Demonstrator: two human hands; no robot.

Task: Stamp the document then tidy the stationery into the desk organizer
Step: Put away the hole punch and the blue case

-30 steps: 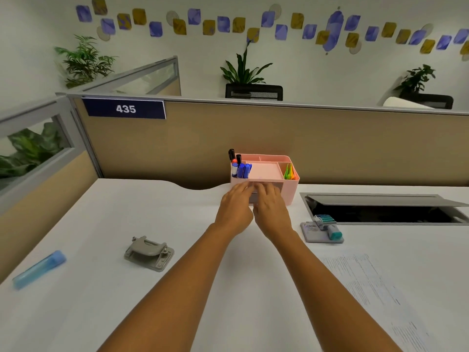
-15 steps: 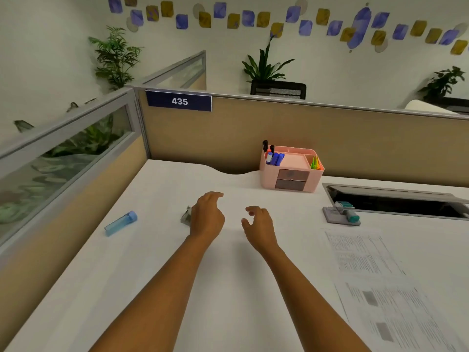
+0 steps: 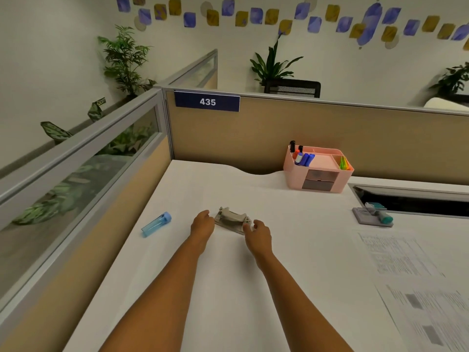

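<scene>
Grey metal sat between the two hands: a punch (image 3: 232,219) lying flat on the white counter (image 3: 279,262). The right hand (image 3: 257,233) had its fingers curled over the punch's right end and seemed to pinch it. The left hand (image 3: 203,226) was curled just beside the punch's left end; whether it touched could not be told through the blur.

Left of the punch, near it, lay a blue tube (image 3: 156,224). Far right of the punch, a stamp (image 3: 378,215) rested on its pad (image 3: 361,217), and nearer the person than that lay the documents (image 3: 396,257), their print too smeared to show any stamp mark. Beyond the punch and to its right stood the pink organizer (image 3: 291,174), with markers and bright tabs already in its compartments and its two drawers shut.

By my reading, the tidying was partly done: the punch, tube, stamp and pad were not yet put away, and the punch looked to be next.
</scene>
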